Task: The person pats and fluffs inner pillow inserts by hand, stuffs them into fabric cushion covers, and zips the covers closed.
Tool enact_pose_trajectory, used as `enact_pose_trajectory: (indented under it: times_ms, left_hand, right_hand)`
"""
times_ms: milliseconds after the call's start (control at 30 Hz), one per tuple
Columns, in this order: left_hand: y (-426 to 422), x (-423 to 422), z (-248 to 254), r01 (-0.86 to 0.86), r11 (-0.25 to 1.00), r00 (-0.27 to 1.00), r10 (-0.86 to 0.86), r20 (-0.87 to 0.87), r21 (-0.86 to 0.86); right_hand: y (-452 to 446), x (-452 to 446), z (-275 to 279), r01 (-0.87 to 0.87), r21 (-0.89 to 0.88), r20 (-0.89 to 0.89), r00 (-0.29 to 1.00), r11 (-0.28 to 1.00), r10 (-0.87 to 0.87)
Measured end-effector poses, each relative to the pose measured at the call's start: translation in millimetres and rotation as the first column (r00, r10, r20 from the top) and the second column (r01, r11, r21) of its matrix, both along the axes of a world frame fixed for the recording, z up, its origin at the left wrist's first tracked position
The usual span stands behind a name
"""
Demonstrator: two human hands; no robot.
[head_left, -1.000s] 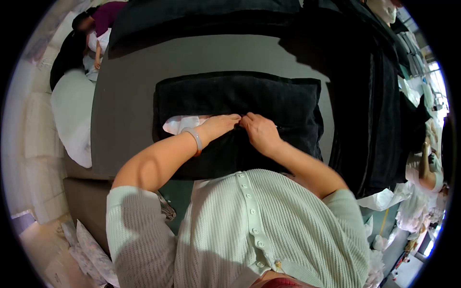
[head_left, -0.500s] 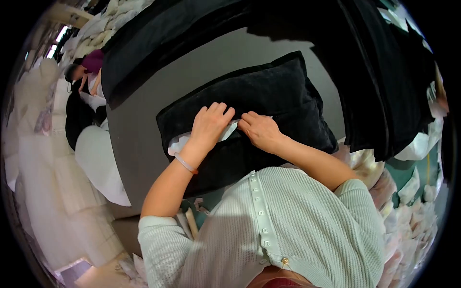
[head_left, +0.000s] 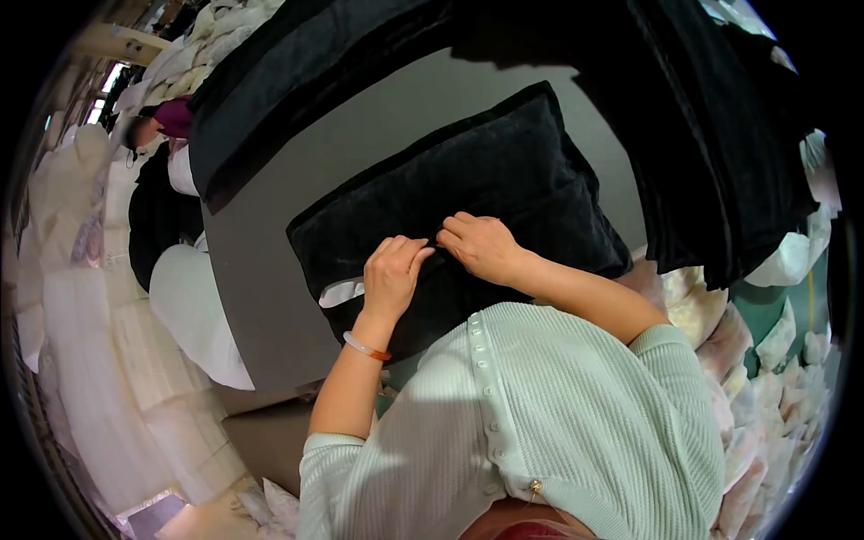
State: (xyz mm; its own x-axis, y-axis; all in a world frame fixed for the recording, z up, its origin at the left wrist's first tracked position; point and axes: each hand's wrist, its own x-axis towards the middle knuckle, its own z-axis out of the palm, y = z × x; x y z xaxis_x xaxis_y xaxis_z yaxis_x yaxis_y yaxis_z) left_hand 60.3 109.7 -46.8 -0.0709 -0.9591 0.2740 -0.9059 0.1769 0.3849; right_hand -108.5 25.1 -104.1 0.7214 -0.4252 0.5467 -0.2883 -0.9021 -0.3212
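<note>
Both your hands meet over the black plush rectangular cushion cover [head_left: 432, 189] on the grey counter [head_left: 261, 279]: your left grip [head_left: 427, 247] and right grip [head_left: 439, 241] are closed, pinching its black fabric edges at the opening (white filling [head_left: 342, 292] shows beside your left wrist, near the translucent bangle [head_left: 366, 347]).

the left hand [head_left: 392, 274] hides part of the black cover [head_left: 468, 171].
</note>
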Motion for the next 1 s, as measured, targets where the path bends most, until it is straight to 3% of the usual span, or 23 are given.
enact_pose_trajectory:
  times_ms: [167, 200, 333, 433, 500, 533, 600, 700, 1000]
  left_hand:
    - [-2.2, 2.7, 0.8, 0.110, 0.994, 0.993, -0.110, 0.036, -0.004]
    - [-1.7, 1.1, 0.8, 0.125, 0.992, 0.990, -0.126, 0.070, 0.016]
    - [0.0, 3.3, -16.3, 0.099, 0.992, 0.991, -0.090, 0.099, -0.082]
    - [7.9, 5.5, -20.1, 0.060, 0.986, 0.997, -0.051, 0.059, -0.157]
    - [8.6, 3.6, -22.8, 0.086, 0.970, 0.994, -0.067, 0.090, -0.226]
    - [11.0, 3.7, -24.2, 0.072, 0.971, 0.996, -0.056, 0.076, -0.227]
    - [11.3, 5.2, -27.3, 0.084, 0.960, 0.994, -0.062, 0.090, -0.268]
    - [12.3, 7.4, -29.0, 0.085, 0.947, 0.994, -0.060, 0.090, -0.308]
    - [11.8, 9.8, -32.7, 0.058, 0.933, 0.997, -0.033, 0.074, -0.356]
  right_hand:
    - [6.0, 0.9, 6.1, -0.015, 0.011, -0.076, 0.997, 1.000, 0.016]
    - [8.0, -0.6, 10.2, -0.021, 0.082, -0.098, 0.995, 0.996, 0.029]
    - [11.7, -9.5, 32.2, 0.010, 0.124, -0.134, 0.991, 0.992, 0.007]
    - [-0.2, -37.9, 65.3, 0.059, 0.134, 0.157, 0.984, 0.989, -0.080]
    - [-12.4, -52.6, 60.1, 0.220, 0.243, 0.082, 0.966, 0.945, -0.246]
    - [-12.3, -57.4, 60.9, 0.213, 0.240, 0.068, 0.970, 0.947, -0.235]
    - [-15.0, -61.2, 64.0, 0.304, 0.465, -0.199, 0.951, 0.831, -0.237]
    - [-11.7, -59.4, 81.4, 0.332, 0.450, -0.334, 0.924, 0.829, -0.188]
    - [-17.8, -73.4, 77.4, 0.254, 0.315, -0.441, 0.892, 0.915, -0.096]
